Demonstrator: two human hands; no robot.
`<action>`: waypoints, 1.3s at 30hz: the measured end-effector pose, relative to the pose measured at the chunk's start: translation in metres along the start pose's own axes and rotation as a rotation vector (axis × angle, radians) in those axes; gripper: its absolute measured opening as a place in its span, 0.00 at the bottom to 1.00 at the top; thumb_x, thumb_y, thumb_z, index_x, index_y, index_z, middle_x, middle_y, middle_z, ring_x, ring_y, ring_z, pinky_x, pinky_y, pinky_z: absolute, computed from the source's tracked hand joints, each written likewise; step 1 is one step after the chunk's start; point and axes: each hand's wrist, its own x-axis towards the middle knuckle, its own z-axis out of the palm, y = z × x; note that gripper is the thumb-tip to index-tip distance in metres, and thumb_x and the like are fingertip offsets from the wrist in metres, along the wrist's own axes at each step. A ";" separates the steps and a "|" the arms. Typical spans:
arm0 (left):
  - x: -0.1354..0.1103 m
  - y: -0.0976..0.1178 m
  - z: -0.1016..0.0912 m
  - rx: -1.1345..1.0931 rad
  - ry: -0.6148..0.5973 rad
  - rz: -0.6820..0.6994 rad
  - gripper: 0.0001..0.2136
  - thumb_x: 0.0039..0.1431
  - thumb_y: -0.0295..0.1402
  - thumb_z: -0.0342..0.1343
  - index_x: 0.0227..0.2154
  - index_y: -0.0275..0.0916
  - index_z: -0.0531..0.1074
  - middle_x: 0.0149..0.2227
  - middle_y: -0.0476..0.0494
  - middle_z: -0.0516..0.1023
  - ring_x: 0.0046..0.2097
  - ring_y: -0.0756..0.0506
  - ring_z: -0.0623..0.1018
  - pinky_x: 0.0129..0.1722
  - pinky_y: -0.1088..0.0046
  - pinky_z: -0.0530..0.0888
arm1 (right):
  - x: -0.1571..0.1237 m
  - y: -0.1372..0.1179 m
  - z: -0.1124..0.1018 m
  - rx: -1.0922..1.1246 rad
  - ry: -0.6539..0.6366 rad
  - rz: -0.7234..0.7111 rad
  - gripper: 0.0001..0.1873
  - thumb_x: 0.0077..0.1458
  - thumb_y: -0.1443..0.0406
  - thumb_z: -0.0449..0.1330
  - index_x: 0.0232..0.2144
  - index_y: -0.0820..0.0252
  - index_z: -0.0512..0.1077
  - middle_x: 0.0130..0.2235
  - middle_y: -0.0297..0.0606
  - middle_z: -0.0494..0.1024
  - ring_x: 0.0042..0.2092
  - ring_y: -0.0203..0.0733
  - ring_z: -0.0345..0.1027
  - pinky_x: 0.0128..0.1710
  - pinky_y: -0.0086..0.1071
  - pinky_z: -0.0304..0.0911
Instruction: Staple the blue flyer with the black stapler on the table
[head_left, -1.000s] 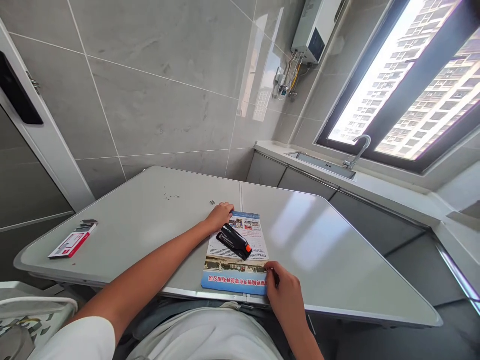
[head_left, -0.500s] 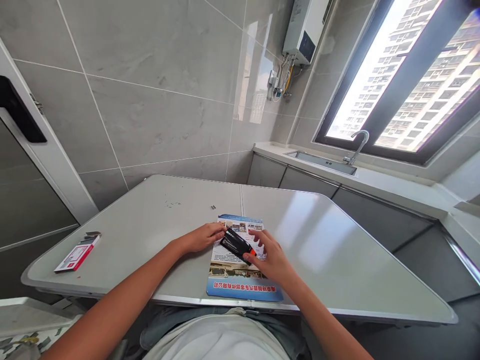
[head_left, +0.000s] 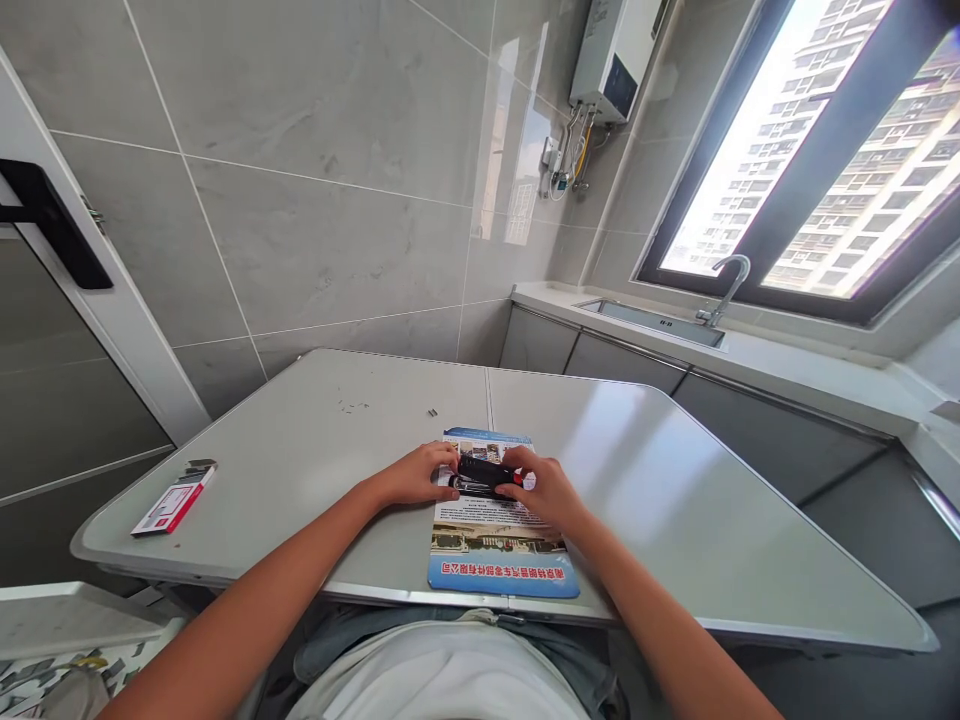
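Observation:
A black stapler (head_left: 480,474) with an orange end lies across a printed flyer (head_left: 499,545) on the grey folding table (head_left: 660,480). My left hand (head_left: 416,476) grips the stapler's left end with curled fingers. My right hand (head_left: 546,488) grips its right end, covering the orange tip in part. Both hands rest over the flyer's upper half. The flyer's blue lower edge with red lettering reaches the table's near edge.
A red and white staple box (head_left: 174,497) lies at the table's left corner, and loose staples (head_left: 432,412) lie farther back. A counter with sink and faucet (head_left: 724,290) runs along the right under a window. A tiled wall stands behind the table.
My right hand left the flyer's lower corner and took the stapler's right end. My left hand came off the flyer's top corner onto the left end. The stapler turned crosswise.

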 end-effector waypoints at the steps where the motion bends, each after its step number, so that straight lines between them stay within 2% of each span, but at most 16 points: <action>1: 0.000 -0.001 0.000 -0.018 0.004 -0.008 0.14 0.56 0.44 0.69 0.37 0.39 0.77 0.48 0.42 0.77 0.50 0.41 0.75 0.51 0.65 0.71 | -0.001 0.002 0.000 0.024 0.017 0.007 0.14 0.53 0.59 0.71 0.43 0.54 0.78 0.40 0.35 0.84 0.36 0.42 0.76 0.43 0.38 0.72; 4: 0.001 -0.005 0.000 -0.100 0.031 -0.055 0.14 0.52 0.43 0.71 0.34 0.39 0.78 0.47 0.42 0.78 0.50 0.41 0.77 0.52 0.66 0.72 | -0.001 0.006 -0.003 0.058 0.046 0.025 0.11 0.52 0.56 0.71 0.34 0.55 0.80 0.35 0.34 0.84 0.34 0.42 0.77 0.40 0.36 0.73; 10: 0.002 -0.003 0.002 -0.188 0.053 -0.107 0.13 0.48 0.41 0.73 0.31 0.39 0.80 0.47 0.42 0.79 0.50 0.41 0.77 0.53 0.65 0.72 | 0.001 0.010 -0.004 0.100 0.074 0.061 0.16 0.49 0.52 0.73 0.23 0.56 0.78 0.36 0.39 0.86 0.34 0.45 0.79 0.36 0.37 0.74; 12: 0.002 -0.003 0.001 -0.178 0.047 -0.091 0.12 0.49 0.40 0.72 0.31 0.39 0.80 0.47 0.42 0.79 0.51 0.41 0.77 0.54 0.65 0.72 | 0.001 0.011 -0.003 0.110 0.094 0.076 0.17 0.49 0.51 0.73 0.23 0.57 0.79 0.37 0.40 0.86 0.34 0.45 0.79 0.36 0.37 0.74; 16: 0.002 -0.005 0.000 -0.144 0.036 -0.078 0.12 0.50 0.41 0.72 0.32 0.40 0.81 0.47 0.42 0.79 0.52 0.40 0.77 0.55 0.65 0.71 | 0.002 0.012 -0.002 0.122 0.101 0.119 0.16 0.46 0.51 0.75 0.29 0.56 0.82 0.35 0.40 0.86 0.34 0.46 0.79 0.37 0.39 0.74; 24: 0.003 -0.007 0.002 -0.171 0.042 -0.091 0.12 0.49 0.41 0.72 0.32 0.40 0.82 0.46 0.43 0.80 0.51 0.40 0.77 0.54 0.65 0.71 | 0.003 0.014 -0.001 0.148 0.131 0.106 0.18 0.44 0.51 0.76 0.19 0.57 0.79 0.33 0.41 0.86 0.31 0.44 0.77 0.33 0.36 0.72; 29: 0.003 -0.007 0.003 -0.180 0.041 -0.099 0.12 0.49 0.41 0.72 0.31 0.40 0.82 0.46 0.43 0.80 0.51 0.40 0.77 0.53 0.65 0.71 | 0.005 0.013 0.000 0.152 0.122 0.112 0.20 0.44 0.48 0.75 0.20 0.56 0.79 0.33 0.41 0.86 0.30 0.43 0.75 0.32 0.36 0.71; 35: 0.002 -0.008 0.003 -0.178 0.043 -0.109 0.13 0.48 0.43 0.73 0.30 0.40 0.81 0.46 0.43 0.79 0.50 0.40 0.77 0.50 0.66 0.72 | 0.004 0.010 -0.003 0.122 0.084 0.098 0.18 0.47 0.49 0.73 0.23 0.56 0.78 0.35 0.39 0.85 0.32 0.42 0.75 0.34 0.36 0.70; 37: 0.002 -0.008 0.003 -0.169 0.040 -0.099 0.14 0.49 0.43 0.73 0.30 0.39 0.80 0.45 0.43 0.79 0.50 0.40 0.77 0.50 0.66 0.71 | 0.003 0.007 -0.001 0.086 0.081 0.066 0.15 0.50 0.52 0.71 0.29 0.56 0.79 0.36 0.37 0.84 0.35 0.42 0.75 0.36 0.35 0.70; 39: 0.001 -0.007 0.002 -0.154 0.039 -0.088 0.13 0.49 0.43 0.72 0.30 0.39 0.79 0.45 0.43 0.79 0.50 0.40 0.77 0.50 0.66 0.71 | 0.001 0.003 0.002 0.045 0.053 0.007 0.15 0.53 0.55 0.71 0.40 0.55 0.79 0.40 0.36 0.84 0.39 0.42 0.75 0.42 0.36 0.70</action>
